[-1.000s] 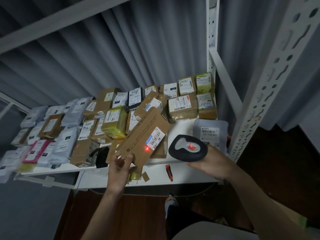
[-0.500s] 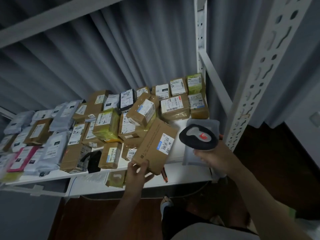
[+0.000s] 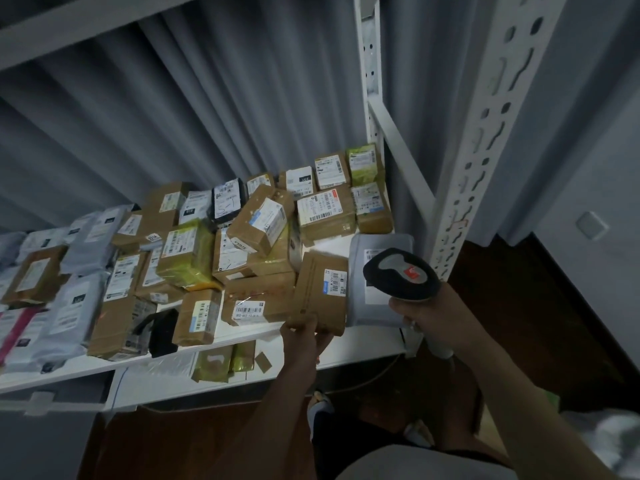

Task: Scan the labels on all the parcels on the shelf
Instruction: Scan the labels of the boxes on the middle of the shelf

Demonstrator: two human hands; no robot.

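My left hand [image 3: 304, 336] grips the near end of a flat brown cardboard parcel [image 3: 320, 289] that lies low over the shelf [image 3: 363, 344], its white label facing up. My right hand [image 3: 429, 317] holds a black barcode scanner [image 3: 401, 275] by its handle, just right of that parcel and over a grey plastic mailer [image 3: 377, 244]. Several labelled brown boxes [image 3: 325, 211] and grey bags [image 3: 76, 299] cover the shelf to the left and behind.
A white perforated shelf upright [image 3: 478, 133] rises at the right, with a diagonal brace [image 3: 398, 140] behind. Grey curtain [image 3: 207, 98] hangs at the back. A lower white shelf edge [image 3: 207, 382] carries scraps of tape and packaging. Dark wooden floor lies below.
The brown parcel, raised and tilted under the scanner's red dot before, has been lowered to the right onto the shelf beside the grey mailer. The scanner has moved right with it.
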